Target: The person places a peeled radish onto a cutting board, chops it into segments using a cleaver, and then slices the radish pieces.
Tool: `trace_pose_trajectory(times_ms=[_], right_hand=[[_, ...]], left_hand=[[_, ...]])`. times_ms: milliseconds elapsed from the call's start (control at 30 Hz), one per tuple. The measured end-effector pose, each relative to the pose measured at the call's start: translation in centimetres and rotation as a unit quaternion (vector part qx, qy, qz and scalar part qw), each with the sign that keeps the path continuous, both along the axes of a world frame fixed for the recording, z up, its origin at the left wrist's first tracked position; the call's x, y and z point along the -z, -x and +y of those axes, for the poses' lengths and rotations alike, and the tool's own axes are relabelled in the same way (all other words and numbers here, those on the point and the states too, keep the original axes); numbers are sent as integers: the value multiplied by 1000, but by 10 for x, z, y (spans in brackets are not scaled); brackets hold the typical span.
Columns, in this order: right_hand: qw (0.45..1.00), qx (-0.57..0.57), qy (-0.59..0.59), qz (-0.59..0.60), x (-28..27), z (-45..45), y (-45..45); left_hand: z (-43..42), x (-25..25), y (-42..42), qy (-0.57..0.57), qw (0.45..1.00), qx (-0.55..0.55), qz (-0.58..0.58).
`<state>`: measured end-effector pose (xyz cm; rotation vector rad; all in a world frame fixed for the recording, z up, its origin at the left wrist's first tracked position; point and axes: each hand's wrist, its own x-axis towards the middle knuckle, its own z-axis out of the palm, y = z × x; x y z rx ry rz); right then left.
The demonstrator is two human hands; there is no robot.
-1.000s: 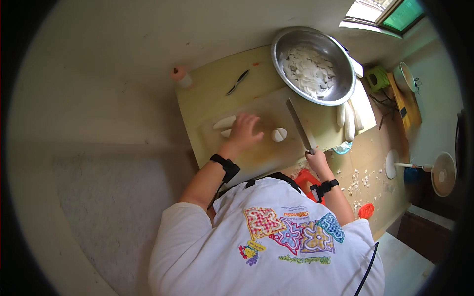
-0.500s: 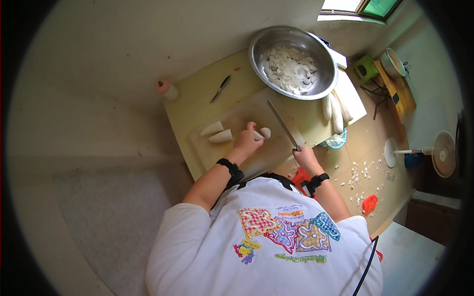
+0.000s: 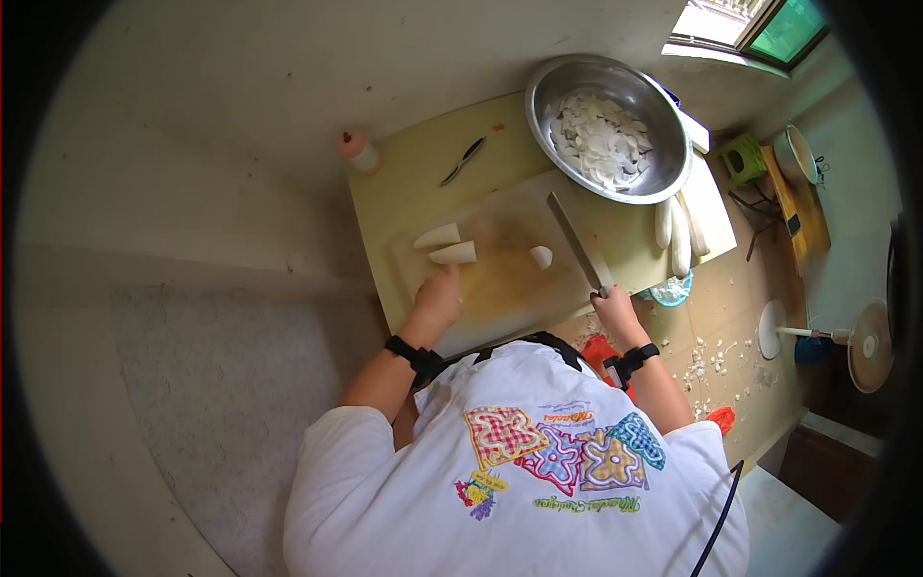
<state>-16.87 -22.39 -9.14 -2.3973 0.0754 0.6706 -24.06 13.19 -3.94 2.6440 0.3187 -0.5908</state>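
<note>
The handle of a long-bladed knife [image 3: 575, 236] is in my closed right hand [image 3: 613, 310], the blade lying over the right part of the cutting board [image 3: 495, 303]. My left hand [image 3: 439, 300] is closed at the board's left side, just below two long white vegetable pieces [image 3: 454, 253]; whatever its curled fingers hold is hidden. A small white cut piece [image 3: 541, 257] rests alone on the board, left of the blade.
A large metal bowl [image 3: 686, 144] with many white slices stands at the table's back right. Whole white vegetables [image 3: 681, 240] lie beside it. A peeler [image 3: 463, 162] and a pink-topped bottle [image 3: 359, 154] are at the back left. Scraps litter the floor beyond the table.
My left hand has moved from the small pieces to the board's left side, and one small piece is gone from beside the other. My right hand still holds the knife. The view has shifted.
</note>
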Motion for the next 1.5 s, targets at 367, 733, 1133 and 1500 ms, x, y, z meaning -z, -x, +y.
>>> trace_pose_trajectory(times_ms=[367, 733, 1133, 1500], right_hand=[[1000, -10, 18, -3, -3, 3, 0], [1000, 9, 15, 10, -13, 5, 0], [1000, 10, 9, 6, -2, 1, -1], [999, 12, -9, -28, -1, 3, 3]], left_hand=[[-5, 59, 1, 19, 997, -6, -78], [20, 73, 3, -13, 976, 29, -217], [-31, 34, -42, 33, 954, 71, -289], [-99, 24, -88, 91, 949, 248, -170]])
